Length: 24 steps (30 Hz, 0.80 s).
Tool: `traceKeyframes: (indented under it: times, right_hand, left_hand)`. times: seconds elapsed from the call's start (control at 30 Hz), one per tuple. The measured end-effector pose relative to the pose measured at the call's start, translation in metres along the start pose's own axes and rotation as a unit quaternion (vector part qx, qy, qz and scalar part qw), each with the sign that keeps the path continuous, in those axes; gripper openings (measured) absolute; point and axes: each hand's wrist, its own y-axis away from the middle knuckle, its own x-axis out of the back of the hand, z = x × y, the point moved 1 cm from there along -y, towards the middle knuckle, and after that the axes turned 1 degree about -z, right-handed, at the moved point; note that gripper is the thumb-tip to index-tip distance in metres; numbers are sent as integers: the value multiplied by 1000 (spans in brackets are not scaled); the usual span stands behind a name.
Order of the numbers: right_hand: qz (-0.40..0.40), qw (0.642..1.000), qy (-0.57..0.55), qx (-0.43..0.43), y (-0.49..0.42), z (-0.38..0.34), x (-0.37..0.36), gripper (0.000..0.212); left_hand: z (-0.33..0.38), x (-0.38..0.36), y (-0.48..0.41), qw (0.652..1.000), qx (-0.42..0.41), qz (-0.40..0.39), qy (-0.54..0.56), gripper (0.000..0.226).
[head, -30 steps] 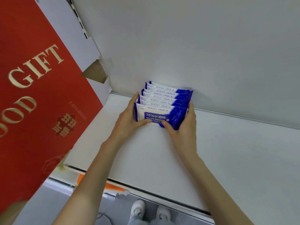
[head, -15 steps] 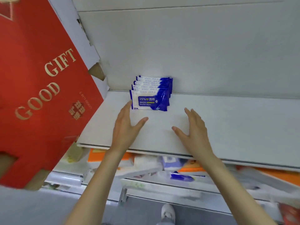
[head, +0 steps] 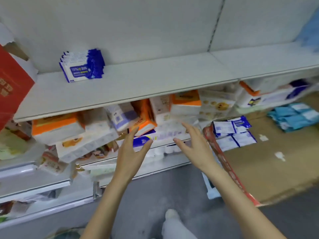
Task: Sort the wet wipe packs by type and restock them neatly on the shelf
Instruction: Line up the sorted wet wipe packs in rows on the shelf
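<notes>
A row of several blue-and-white alcohol wipe packs stands at the back left of the white shelf. My left hand and my right hand hover empty below the shelf's front edge, fingers spread, well away from the packs. At the right, a flattened cardboard sheet on the floor carries more blue-and-white wipe packs and, further right, a pile of light-blue packs.
A red gift box juts in at the left edge of the shelf. The lower shelf holds jumbled orange-and-white tissue packs. A shelf upright divides the back panel. Grey floor lies below.
Both hands let go of the blue wipe packs and drew back and down, off the shelf. The view has swung right and down, bringing the lower shelf and floor cardboard into sight.
</notes>
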Motion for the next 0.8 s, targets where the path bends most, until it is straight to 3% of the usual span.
traceKeyframes:
  times: [0.37,0.6,0.8]
  right_hand:
    - [-1,990,-43,-133,9,191,106,60]
    - [-32,957,-90,-273,-46,382,146,58]
    - [-60,938,-89,-330,-92,500,150,62]
  left_hand:
    - [35,-206,9,991,4,-119,-54,57]
    - [38,-395,-29,985,81,-150,-39,58]
    - [12,-500,-78,976,160,-145,-39,56]
